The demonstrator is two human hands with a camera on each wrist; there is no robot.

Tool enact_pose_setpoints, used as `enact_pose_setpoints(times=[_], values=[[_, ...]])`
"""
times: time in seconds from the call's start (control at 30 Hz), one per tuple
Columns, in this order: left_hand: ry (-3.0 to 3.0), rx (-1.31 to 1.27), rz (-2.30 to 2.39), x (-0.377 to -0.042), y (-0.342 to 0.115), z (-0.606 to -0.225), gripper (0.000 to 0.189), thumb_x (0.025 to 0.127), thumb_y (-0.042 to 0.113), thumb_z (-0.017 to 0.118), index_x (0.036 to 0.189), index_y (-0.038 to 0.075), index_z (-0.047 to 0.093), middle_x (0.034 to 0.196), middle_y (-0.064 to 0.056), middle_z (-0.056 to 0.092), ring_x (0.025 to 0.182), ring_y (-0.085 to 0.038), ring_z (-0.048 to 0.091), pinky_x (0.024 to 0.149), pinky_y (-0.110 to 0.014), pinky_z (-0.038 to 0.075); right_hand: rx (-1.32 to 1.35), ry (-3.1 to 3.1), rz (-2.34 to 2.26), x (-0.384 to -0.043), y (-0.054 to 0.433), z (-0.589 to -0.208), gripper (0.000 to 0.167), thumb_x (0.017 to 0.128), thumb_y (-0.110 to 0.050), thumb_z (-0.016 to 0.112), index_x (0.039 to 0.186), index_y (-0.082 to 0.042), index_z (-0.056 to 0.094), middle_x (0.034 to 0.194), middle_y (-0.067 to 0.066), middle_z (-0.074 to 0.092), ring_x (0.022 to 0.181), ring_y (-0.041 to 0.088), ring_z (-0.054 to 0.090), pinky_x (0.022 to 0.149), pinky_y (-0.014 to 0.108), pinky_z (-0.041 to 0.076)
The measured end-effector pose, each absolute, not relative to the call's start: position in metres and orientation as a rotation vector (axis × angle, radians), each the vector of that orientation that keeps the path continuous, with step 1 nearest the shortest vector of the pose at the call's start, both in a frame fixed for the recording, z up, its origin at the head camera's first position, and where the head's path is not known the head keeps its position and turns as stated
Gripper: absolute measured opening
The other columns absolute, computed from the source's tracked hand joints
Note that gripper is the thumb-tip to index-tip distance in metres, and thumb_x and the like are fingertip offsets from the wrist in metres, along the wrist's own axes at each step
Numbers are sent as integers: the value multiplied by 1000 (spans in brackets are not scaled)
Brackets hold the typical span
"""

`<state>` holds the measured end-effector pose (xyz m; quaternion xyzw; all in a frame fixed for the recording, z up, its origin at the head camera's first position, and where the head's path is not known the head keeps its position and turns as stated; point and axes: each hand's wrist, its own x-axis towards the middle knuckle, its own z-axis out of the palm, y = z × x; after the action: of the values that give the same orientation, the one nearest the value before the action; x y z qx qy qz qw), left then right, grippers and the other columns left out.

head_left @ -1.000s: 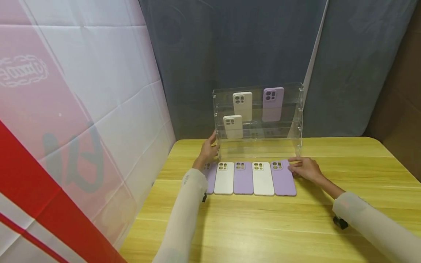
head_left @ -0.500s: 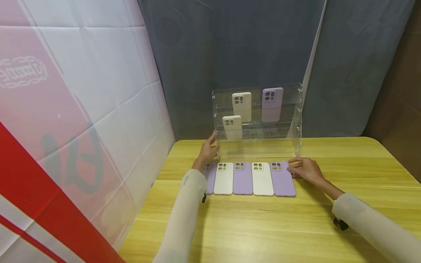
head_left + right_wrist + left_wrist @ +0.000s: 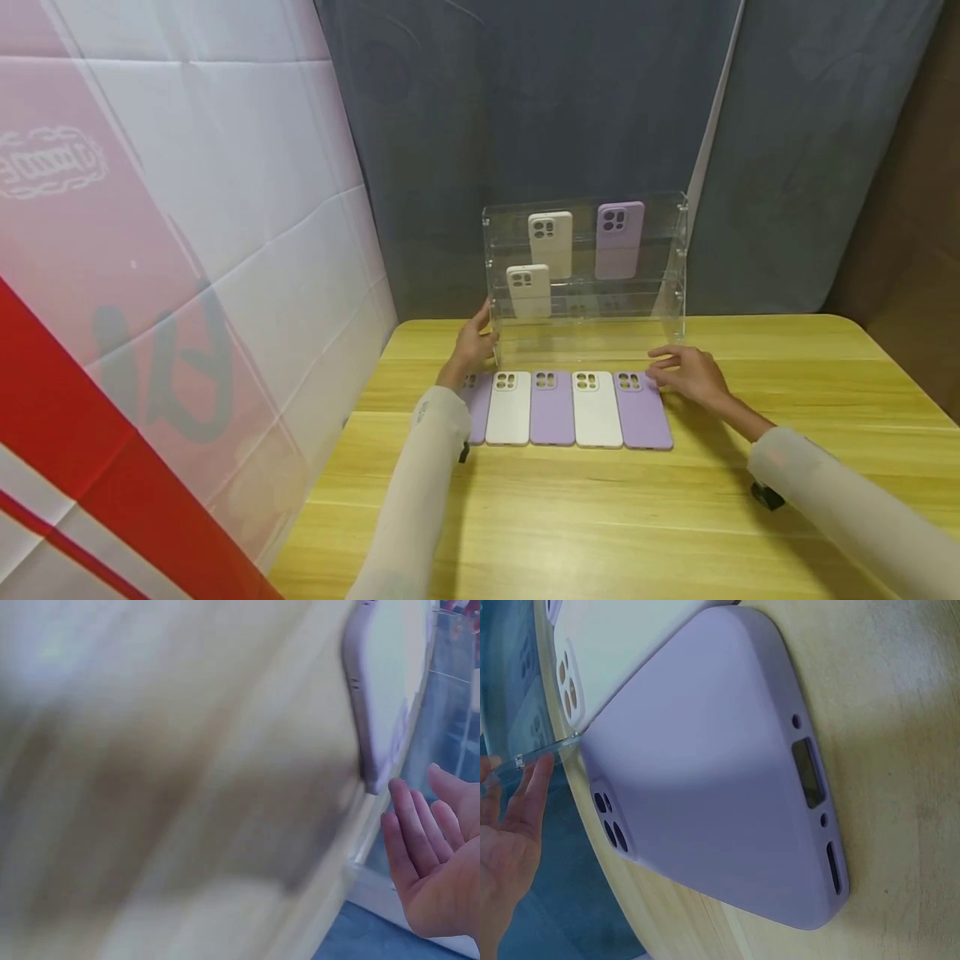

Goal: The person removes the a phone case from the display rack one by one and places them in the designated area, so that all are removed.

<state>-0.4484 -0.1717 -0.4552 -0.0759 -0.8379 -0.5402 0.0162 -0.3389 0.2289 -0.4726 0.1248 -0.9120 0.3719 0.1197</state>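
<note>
My left hand (image 3: 471, 346) grips the left side panel of a clear acrylic display stand (image 3: 592, 343), thumb and fingers on either side of its edge in the left wrist view. In front of the stand lies a row of phone cases, purple and white by turns. At the right end is a purple phone case (image 3: 648, 423); my right hand (image 3: 692, 375) hovers by its upper right corner, fingers loosely bent and holding nothing. Another purple phone case (image 3: 705, 765) fills the left wrist view, partly hidden by my left arm in the head view.
On the stand's upper tier lean a white case (image 3: 551, 254) and a purple case (image 3: 619, 250). A second white case (image 3: 529, 293) leans one tier lower. A grey curtain (image 3: 540, 100) hangs behind the wooden table (image 3: 570, 525), and a printed cloth (image 3: 277, 167) at the left.
My right hand has lifted off the right-end purple case's edge and shifted slightly up and left, toward the stand. The left hand keeps its grip on the stand.
</note>
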Motion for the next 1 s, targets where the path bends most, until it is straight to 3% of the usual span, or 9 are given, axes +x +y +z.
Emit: enact_pose_setpoints(times=[0.13, 0.37, 0.47, 0.6, 0.7, 0.83, 0.9, 1.0], values=[[-2595, -237, -1684, -448, -173, -456, 81, 102, -3, 56, 164, 38, 25, 167, -11, 34, 136, -42, 54, 87, -42, 64, 405, -2623, 1103, -348, 219, -463, 41, 91, -15, 80, 126, 4, 70, 103, 22, 77, 76, 32, 77, 47, 21, 48], [-2582, -237, -1699, -447, -172, -456, 81, 102, -2, 57, 164, 38, 25, 167, -11, 34, 135, -42, 55, 87, -46, 64, 404, -2608, 1094, -363, 197, -444, 44, 93, -19, 79, 130, 1, 68, 106, 19, 78, 79, 38, 76, 42, 22, 42], [-2578, -242, -1709, -447, -172, -456, 80, 103, -1, 57, 165, 38, 25, 167, -12, 33, 135, -42, 55, 88, -48, 63, 416, -2596, 1082, -370, 187, -437, 43, 93, -19, 79, 131, -1, 69, 107, 18, 78, 69, 28, 76, 38, 22, 33], [-2573, -252, -1723, -446, -172, -455, 80, 103, -1, 56, 165, 38, 24, 167, -13, 33, 135, -42, 55, 88, -49, 63, 420, -2575, 1073, -379, 175, -426, 41, 93, -21, 79, 129, -4, 70, 108, 18, 78, 50, 12, 63, 37, 23, 23], [-2567, -249, -1729, -446, -173, -455, 80, 103, -2, 56, 165, 38, 25, 167, -12, 33, 135, -42, 55, 89, -49, 63, 403, -2557, 1080, -385, 165, -416, 40, 93, -22, 79, 129, -5, 71, 111, 16, 77, 59, 20, 69, 38, 23, 26], [-2560, -248, -1731, -446, -173, -456, 81, 102, -3, 55, 165, 38, 25, 167, -13, 33, 136, -43, 54, 89, -48, 63, 389, -2527, 1082, -393, 152, -407, 39, 92, -22, 80, 128, -7, 72, 111, 13, 78, 88, 31, 76, 47, 25, 43], [-2562, -249, -1729, -446, -173, -456, 81, 102, -3, 55, 165, 38, 25, 167, -14, 33, 136, -43, 54, 89, -47, 63, 391, -2514, 1082, -397, 147, -403, 39, 92, -22, 81, 128, -7, 72, 110, 13, 78, 92, 33, 76, 55, 27, 51], [-2561, -251, -1739, -446, -172, -456, 81, 102, -4, 55, 165, 38, 24, 167, -14, 33, 136, -42, 54, 89, -48, 63, 391, -2489, 1072, -401, 141, -399, 40, 92, -21, 81, 127, -5, 72, 109, 13, 78, 90, 34, 76, 55, 28, 53]])
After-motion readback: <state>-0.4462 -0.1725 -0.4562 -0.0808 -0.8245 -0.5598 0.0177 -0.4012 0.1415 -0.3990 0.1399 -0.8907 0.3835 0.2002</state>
